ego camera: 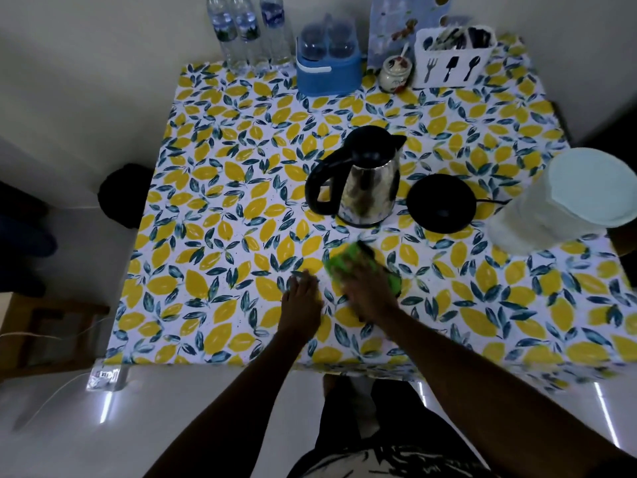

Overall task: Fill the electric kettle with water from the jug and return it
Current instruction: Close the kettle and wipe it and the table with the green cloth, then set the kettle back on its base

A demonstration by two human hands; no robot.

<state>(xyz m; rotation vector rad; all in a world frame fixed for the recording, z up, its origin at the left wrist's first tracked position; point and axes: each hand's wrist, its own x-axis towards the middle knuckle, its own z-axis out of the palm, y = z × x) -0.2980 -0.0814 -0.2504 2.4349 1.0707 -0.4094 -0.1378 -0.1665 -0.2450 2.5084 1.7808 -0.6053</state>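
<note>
Standing mid-frame off its base, the kettle [362,177] looked rigid, best taken by its black handle, while the left hand [300,301] lay spread on the counter [213,236] and the right hand [368,291] pressed a green cloth [348,262].

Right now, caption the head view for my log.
Steel electric kettle off its black base; right hand presses green cloth on lemon-print tablecloth.

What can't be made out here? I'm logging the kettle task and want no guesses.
- Kettle, head view: water level hidden by its dark interior.
- Jug, head view: contents hidden by its white lid; right side cut by the frame edge.
- Right hand: motion blur hides its grip on the green cloth.
- Left hand: fingertips blurred.
</note>
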